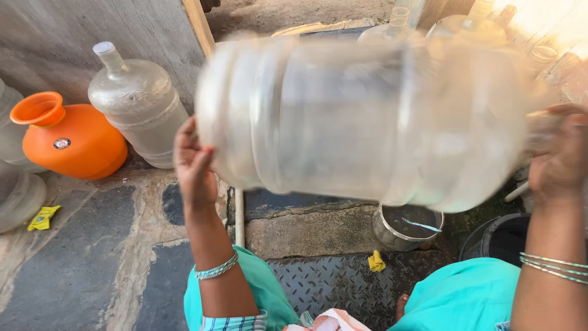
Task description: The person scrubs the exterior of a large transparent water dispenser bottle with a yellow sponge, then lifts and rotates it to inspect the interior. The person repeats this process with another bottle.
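Head camera, looking down at a person's 2 bare hands holding a large clear plastic water jug [361, 119] sideways in the air. The jug fills most of the upper middle of the picture and is blurred. Its flat base points left and its narrow neck points right.

The left hand [193, 162] presses against the jug's base, palm flat on it, fingers spread open and curled a little over the edge. A thin bangle sits on that wrist. The right hand [560, 156] is at the jug's neck end, fingers wrapped closed around the neck. Several thin bangles ring that forearm. Teal cloth covers the person's knees at the bottom edge.

Below the jug, on the ground, stands a small steel pot [407, 227] holding dark water. A dark bucket [496, 239] is just to its right, partly hidden. A yellow scrap [376, 262] lies on a patterned metal plate [343, 285] near the pot.

At the left, against a grey wall, an orange round-bellied water pot [73, 141] rests on the stone floor. Just beside it leans another clear jug with a white cap [141, 101]. More clear jugs [429, 27] stand at the top right, in bright glare.
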